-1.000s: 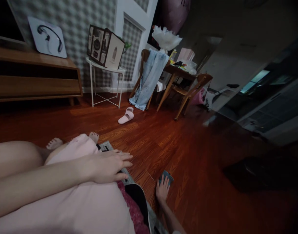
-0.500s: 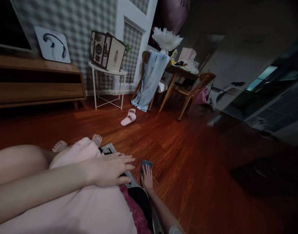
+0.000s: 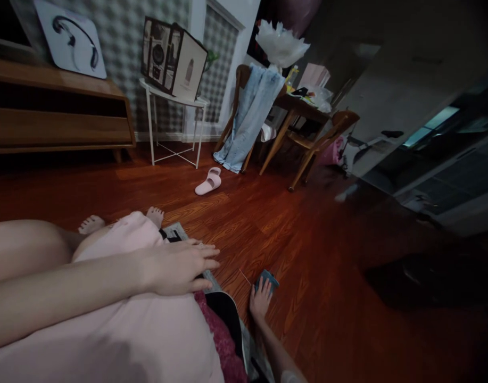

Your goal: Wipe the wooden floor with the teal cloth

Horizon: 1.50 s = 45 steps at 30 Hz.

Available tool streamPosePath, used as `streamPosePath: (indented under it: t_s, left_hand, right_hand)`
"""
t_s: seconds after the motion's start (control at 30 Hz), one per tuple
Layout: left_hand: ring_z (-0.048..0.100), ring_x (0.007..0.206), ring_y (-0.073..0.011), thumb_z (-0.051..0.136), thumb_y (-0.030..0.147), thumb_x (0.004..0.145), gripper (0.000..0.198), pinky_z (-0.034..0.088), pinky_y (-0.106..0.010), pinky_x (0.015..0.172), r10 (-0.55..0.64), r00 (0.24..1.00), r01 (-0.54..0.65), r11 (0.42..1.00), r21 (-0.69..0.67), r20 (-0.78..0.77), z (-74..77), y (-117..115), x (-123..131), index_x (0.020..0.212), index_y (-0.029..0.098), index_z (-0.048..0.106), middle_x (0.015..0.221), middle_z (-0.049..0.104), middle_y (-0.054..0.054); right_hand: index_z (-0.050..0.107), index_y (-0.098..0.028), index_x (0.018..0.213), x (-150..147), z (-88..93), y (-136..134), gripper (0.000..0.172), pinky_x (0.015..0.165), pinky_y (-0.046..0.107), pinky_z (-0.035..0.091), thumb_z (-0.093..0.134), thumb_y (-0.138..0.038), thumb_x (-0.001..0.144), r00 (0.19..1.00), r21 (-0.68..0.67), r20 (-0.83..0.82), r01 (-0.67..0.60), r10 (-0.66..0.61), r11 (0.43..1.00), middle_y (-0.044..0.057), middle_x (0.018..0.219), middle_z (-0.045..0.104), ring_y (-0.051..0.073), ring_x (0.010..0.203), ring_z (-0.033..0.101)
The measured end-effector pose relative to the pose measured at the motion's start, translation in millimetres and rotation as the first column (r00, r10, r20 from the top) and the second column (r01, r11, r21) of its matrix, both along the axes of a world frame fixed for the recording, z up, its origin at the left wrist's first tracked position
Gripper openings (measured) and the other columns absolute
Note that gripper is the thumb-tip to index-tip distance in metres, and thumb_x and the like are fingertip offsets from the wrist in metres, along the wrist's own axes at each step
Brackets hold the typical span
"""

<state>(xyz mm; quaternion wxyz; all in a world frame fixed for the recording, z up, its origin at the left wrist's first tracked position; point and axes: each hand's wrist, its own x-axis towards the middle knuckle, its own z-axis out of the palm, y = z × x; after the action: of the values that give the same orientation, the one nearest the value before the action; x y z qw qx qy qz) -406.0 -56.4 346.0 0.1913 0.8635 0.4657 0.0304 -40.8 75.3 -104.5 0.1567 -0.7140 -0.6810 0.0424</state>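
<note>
On the wooden floor (image 3: 307, 234), well out from its wall-side edge, a blue cloth (image 3: 273, 281) is being partly covered by the right hand (image 3: 261, 303), laid flat, fingers extended. The left hand (image 3: 175, 266), open and empty, is being rested on the pink garment (image 3: 140, 332). Near that edge, a printed box (image 3: 175, 61) is being borne by a white table (image 3: 150, 127).

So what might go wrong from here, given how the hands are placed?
The right hand lies over the blue item with fingers spread, so the item could slip from under it. A thin line on the floor beside that hand, whether stick or seam I can't tell, might snag it. The left hand clutches nothing visible, so it might offer little support.
</note>
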Motion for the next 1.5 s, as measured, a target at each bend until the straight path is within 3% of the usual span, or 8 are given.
streamPosePath:
  t_s: [0.2,0.33,0.47,0.7,0.87,1.03,1.27,1.5]
  left_hand:
    - [0.041,0.141,-0.0291,0.052,0.043,0.1,0.042,0.03,-0.041,0.114,-0.015,1.0,0.015,1.0,-0.011,-0.015,-1.1,2.4,1.7,0.135,0.022,0.059,0.151,0.048,-0.011]
    - [0.041,0.141,-0.0301,0.052,0.045,0.1,0.044,0.031,-0.044,0.113,-0.014,0.999,0.014,1.0,-0.011,-0.039,-0.4,2.0,1.4,0.137,0.022,0.058,0.152,0.046,-0.012]
    - [0.044,0.139,-0.0297,0.053,0.045,0.099,0.045,0.033,-0.043,0.112,-0.008,0.999,0.008,1.0,0.001,-0.051,1.5,0.7,0.1,0.137,0.021,0.058,0.153,0.045,-0.012]
    - [0.041,0.141,-0.029,0.054,0.043,0.099,0.043,0.032,-0.043,0.114,0.002,0.999,-0.003,1.0,-0.017,-0.033,2.5,-0.4,-1.3,0.137,0.023,0.058,0.153,0.044,-0.01]
    - [0.041,0.141,-0.0293,0.053,0.044,0.099,0.043,0.03,-0.044,0.114,0.007,1.0,-0.008,1.0,-0.015,-0.017,0.5,0.2,-0.4,0.138,0.025,0.057,0.153,0.045,-0.009]
    - [0.042,0.141,-0.0291,0.052,0.044,0.1,0.043,0.031,-0.043,0.113,-0.017,1.0,0.017,1.0,-0.012,-0.021,-1.0,1.4,0.2,0.137,0.025,0.058,0.152,0.047,-0.009]
    - [0.043,0.14,-0.0299,0.053,0.044,0.099,0.044,0.034,-0.044,0.111,-0.02,0.999,0.019,0.999,-0.026,-0.041,-2.8,3.0,0.9,0.138,0.022,0.057,0.151,0.048,-0.012]
    - [0.046,0.138,-0.0303,0.052,0.044,0.099,0.045,0.035,-0.044,0.111,-0.017,1.0,0.017,1.0,-0.005,-0.027,-1.4,0.3,-1.3,0.138,0.022,0.057,0.15,0.048,-0.013]
  right_hand:
    - [0.036,-0.018,0.153,-67.6,-7.9,-30.6,0.063,0.119,0.052,0.019,0.027,-0.048,0.098,0.948,0.023,0.047,-0.317,0.315,0.948,0.012,0.163,0.025,0.026,0.152,0.013]
    - [0.037,-0.021,0.153,-101.2,1.9,-9.8,0.058,0.12,0.047,0.02,0.034,-0.04,0.098,0.872,0.002,0.101,-0.482,0.479,0.876,0.01,0.162,0.029,0.024,0.152,0.016]
    - [0.037,-0.023,0.153,-98.8,16.8,29.0,0.056,0.121,0.045,0.018,0.03,-0.037,0.099,0.846,-0.03,0.096,-0.525,0.525,0.851,0.007,0.163,0.029,0.021,0.151,0.019]
    - [0.036,-0.019,0.153,-17.2,23.3,67.3,0.062,0.121,0.046,0.016,0.02,-0.042,0.097,0.985,-0.096,0.097,-0.131,0.14,0.987,0.009,0.164,0.025,0.022,0.151,0.018]
    - [0.035,-0.014,0.153,32.2,15.3,36.4,0.068,0.118,0.052,0.021,0.015,-0.045,0.096,0.994,-0.037,0.077,0.078,-0.075,0.996,0.015,0.163,0.025,0.027,0.151,0.017]
    - [0.035,-0.01,0.153,19.9,1.0,-5.2,0.072,0.116,0.059,0.022,0.013,-0.049,0.096,0.99,0.012,0.02,0.137,-0.137,0.991,0.02,0.161,0.026,0.031,0.151,0.016]
    - [0.039,-0.015,0.151,-58.6,-10.3,-23.1,0.065,0.119,0.054,0.02,0.023,-0.048,0.098,0.978,0.01,0.042,-0.205,0.205,0.979,0.014,0.162,0.028,0.028,0.151,0.016]
    - [0.038,-0.025,0.152,-87.3,12.9,22.2,0.057,0.121,0.046,0.016,0.027,-0.039,0.098,0.886,-0.051,0.133,-0.441,0.444,0.896,0.006,0.162,0.03,0.021,0.151,0.018]
